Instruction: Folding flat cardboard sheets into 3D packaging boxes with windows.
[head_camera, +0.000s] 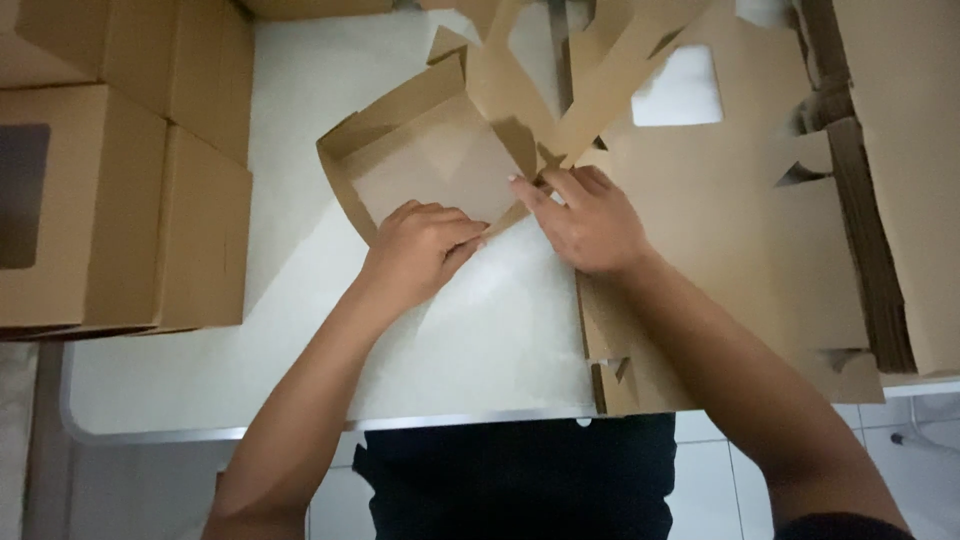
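Half-folded cardboard box (430, 150) lies on the white desk (300, 380), near centre toward 12 o'clock, two side walls raised, base panel flat. Left hand (418, 248) at the box's 6 o'clock edge, fingers curled shut, pressing down on the near wall; whether it pinches the card, cannot tell. Right hand (585, 222) at the box's 3 o'clock corner, fingers stretched flat, open, index tip touching a flap. Under the right hand, one flat box blank (720, 250) with a window cut-out, running toward 5 o'clock. At 3 o'clock, one stack of flat blanks (890, 200) at the desk edge. At 9 o'clock, finished boxes (120, 200) stacked: at least three visible, one with a dark window.
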